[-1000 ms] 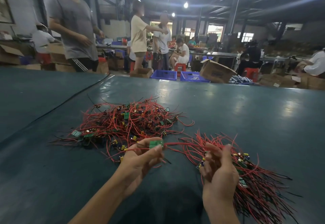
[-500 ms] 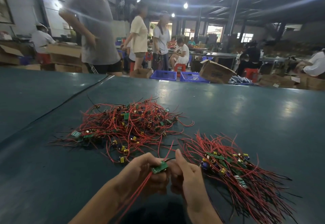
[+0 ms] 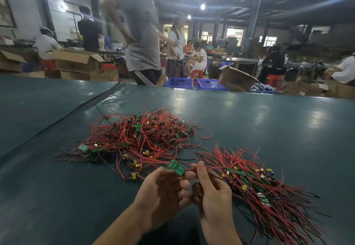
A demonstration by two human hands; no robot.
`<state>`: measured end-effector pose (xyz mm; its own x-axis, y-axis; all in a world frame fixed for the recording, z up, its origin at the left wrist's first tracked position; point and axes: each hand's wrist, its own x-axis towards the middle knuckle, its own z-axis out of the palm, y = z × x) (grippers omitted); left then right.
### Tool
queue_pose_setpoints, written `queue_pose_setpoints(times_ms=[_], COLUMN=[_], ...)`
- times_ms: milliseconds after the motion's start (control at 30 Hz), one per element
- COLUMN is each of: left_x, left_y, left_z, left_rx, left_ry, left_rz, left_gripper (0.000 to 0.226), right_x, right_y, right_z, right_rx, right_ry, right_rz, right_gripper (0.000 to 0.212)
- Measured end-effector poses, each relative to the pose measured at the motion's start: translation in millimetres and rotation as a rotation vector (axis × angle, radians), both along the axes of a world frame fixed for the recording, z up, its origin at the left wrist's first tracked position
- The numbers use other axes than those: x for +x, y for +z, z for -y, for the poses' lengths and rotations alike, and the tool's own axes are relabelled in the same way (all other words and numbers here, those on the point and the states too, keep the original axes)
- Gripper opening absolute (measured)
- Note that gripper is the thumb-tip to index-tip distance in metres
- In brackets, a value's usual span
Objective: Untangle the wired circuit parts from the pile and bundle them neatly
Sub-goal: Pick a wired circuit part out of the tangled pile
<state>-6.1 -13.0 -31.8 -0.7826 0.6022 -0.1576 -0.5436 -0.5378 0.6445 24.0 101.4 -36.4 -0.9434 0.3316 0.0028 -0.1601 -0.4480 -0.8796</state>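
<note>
**One part out, lead being straightened**

Lower centre: the left hand's (image 3: 163, 189) grip pinches a small green board (image 3: 176, 167). The right hand's (image 3: 213, 193) grip pinches its red lead (image 3: 189, 170) just beside the board. The tangled pile (image 3: 142, 135) lies mid-frame on the desk (image 3: 278, 129), with the sorted bundle (image 3: 259, 183) at lower right. I judge this part is freed. The next move calls for laying it onto the bundle, wires parallel.

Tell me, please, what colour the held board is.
The board is green, clearest in the head view.
</note>
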Motion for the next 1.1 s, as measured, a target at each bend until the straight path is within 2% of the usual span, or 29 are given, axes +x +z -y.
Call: queue_pose_setpoints(times_ms=[67,133,167,200,233,300,400,533,600,800,933,1100], left_x=[1.3,3.5,3.5,4.9,5.5,4.4,3.5,7.1,5.9,-0.2,-2.2,-5.2], left_y=[-5.1,-7.5,-8.7,-6.7,-6.7,-6.4,-6.2,-10.1,-15.4,-21.4,-22.8,-16.6], left_z=[-0.8,-1.2,-2.6,-4.2,-5.1,-6.4,-6.8,-8.9,-8.5,0.6,0.8,5.1], left_rx=[-0.02,-0.131,-0.194,-0.247,-0.301,-0.391,-0.503,-0.563,-0.636,-0.869,-0.92,-0.829], left_ry=[0.005,0.031,0.076,0.114,0.161,0.27,0.388,0.422,0.465,0.585,0.625,0.657], left_rz=[-0.116,-0.255,-0.305,-0.356,-0.38,-0.398,-0.476,-0.678,-0.796,-1.098,-1.155,-1.088], left_gripper=[0.03,0.025,0.012,0.013,0.029,0.045,0.055,0.046,0.05,0.043,0.039,0.035], right_x=[0.0,-1.1,-1.6,-1.6,-0.9,1.2,1.8,-0.2,1.0,-0.7,-3.1,-8.4], right_y=[-1.8,-2.9,-2.9,-2.4,-1.5,0.0,0.6,-0.8,-0.1,-2.6,-2.7,2.9], right_z=[0.1,-1.3,-2.2,-2.6,-2.1,0.4,1.5,-0.1,4.5,7.8,-0.7,-33.5], right_rx=[0.002,0.03,0.047,0.077,0.111,0.154,0.134,0.084,0.128,0.203,0.14,0.015], right_ry=[-0.045,-0.075,-0.085,-0.095,-0.104,-0.104,-0.105,-0.042,0.019,0.029,-0.019,-0.233], right_rz=[0.019,0.032,0.033,0.029,0.023,0.014,0.061,0.09,0.066,0.076,0.107,0.129], right_gripper=[0.024,0.026,0.027,0.027,0.029,0.034,0.038,0.025,0.021,0.03,0.025,0.025])
